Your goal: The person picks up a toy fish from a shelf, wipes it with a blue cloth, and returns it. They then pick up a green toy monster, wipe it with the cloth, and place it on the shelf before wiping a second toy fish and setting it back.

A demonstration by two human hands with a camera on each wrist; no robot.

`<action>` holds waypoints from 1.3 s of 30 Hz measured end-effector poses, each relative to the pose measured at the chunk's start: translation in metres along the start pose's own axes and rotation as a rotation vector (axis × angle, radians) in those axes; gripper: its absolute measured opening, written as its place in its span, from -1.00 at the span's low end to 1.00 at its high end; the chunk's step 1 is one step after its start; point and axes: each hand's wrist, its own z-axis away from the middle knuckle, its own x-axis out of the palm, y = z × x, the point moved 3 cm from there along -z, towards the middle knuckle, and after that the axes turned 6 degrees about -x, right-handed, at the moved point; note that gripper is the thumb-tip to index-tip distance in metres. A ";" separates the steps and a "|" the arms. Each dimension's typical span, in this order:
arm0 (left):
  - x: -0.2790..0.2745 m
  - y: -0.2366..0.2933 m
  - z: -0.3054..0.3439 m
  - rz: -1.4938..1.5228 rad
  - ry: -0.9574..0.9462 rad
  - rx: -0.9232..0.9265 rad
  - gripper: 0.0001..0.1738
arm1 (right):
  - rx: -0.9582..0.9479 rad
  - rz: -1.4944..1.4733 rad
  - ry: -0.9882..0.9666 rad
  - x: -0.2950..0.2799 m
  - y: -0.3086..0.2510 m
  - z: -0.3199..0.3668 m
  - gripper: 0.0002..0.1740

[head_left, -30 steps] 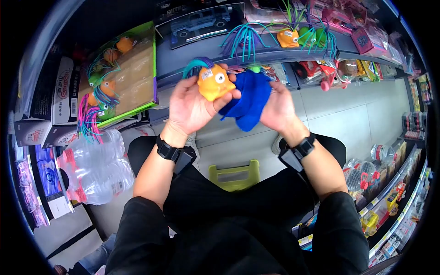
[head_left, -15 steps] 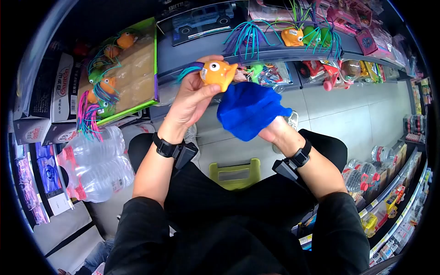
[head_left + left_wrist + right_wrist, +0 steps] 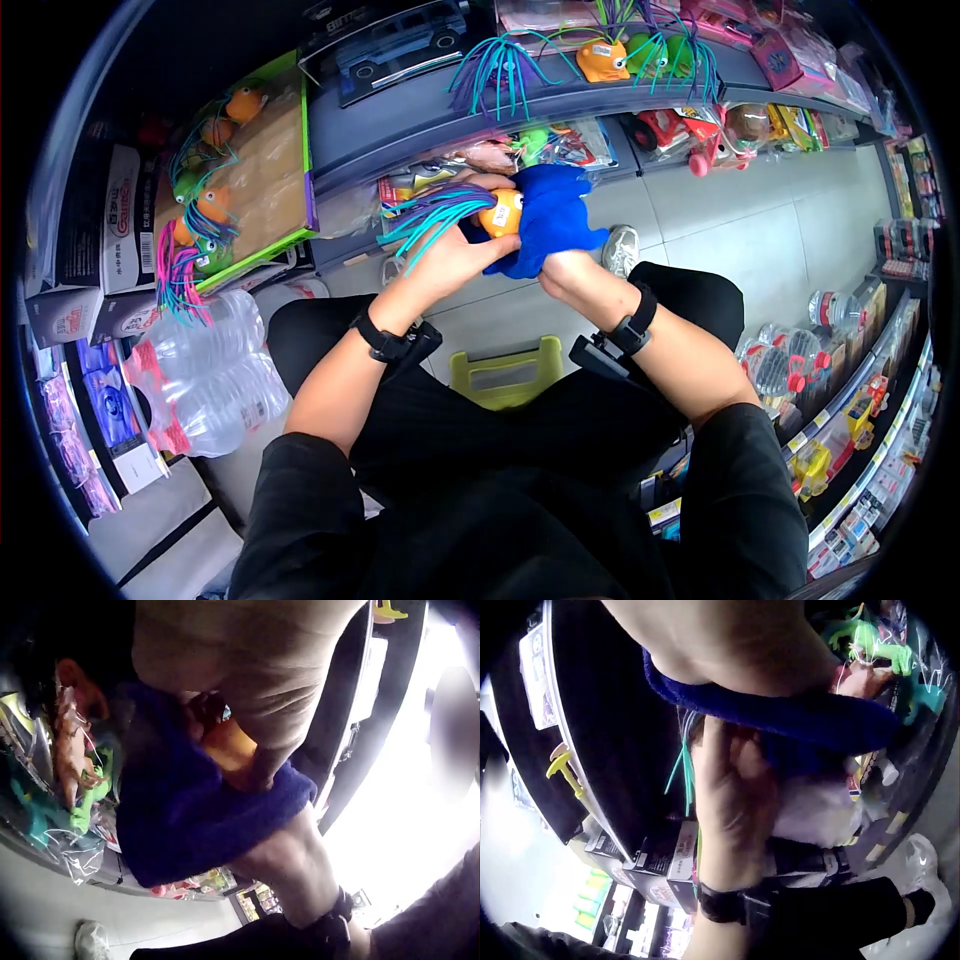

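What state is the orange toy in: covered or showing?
Showing, at least partly: in the head view, the orange toy in the left hand shows its label and strands outside the blue cloth.

And my right hand (image 3: pixel 568 274) is hiding its fingers behind or inside the blue cloth (image 3: pixel 556 220); I'm failing to tell which! My left hand (image 3: pixel 450 262) is covering part of the orange toy (image 3: pixel 487 222), and 1 white sticker (image 3: pixel 501 216) there is carrying print too tiny for reading. Up top, the head view's edge is cutting off the toy car box (image 3: pixel 400 48), while in my left wrist view 1 grey shape (image 3: pixel 454 731) is blurring past recognition.
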 end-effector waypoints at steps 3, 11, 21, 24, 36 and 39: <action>-0.002 -0.001 0.002 0.063 -0.032 0.001 -0.44 | -0.016 0.059 -0.027 -0.001 0.002 -0.007 -0.58; -0.004 -0.001 0.005 0.203 -0.217 -0.053 -0.40 | 0.198 -0.281 -0.285 -0.008 -0.002 -0.005 -0.29; -0.006 -0.019 -0.003 1.446 -0.068 -0.453 -0.51 | -0.036 0.182 -0.015 0.014 -0.028 -0.019 -0.76; -0.005 -0.031 -0.003 1.224 0.010 -0.418 -0.49 | -0.120 -0.014 0.026 0.014 -0.027 -0.020 -0.79; 0.038 -0.035 0.017 0.677 -0.044 -0.268 -0.67 | -0.291 0.205 0.044 0.014 -0.007 -0.016 -0.72; 0.039 -0.038 0.022 0.692 -0.102 -0.282 -0.62 | -0.244 0.193 0.027 0.013 -0.012 -0.009 -0.78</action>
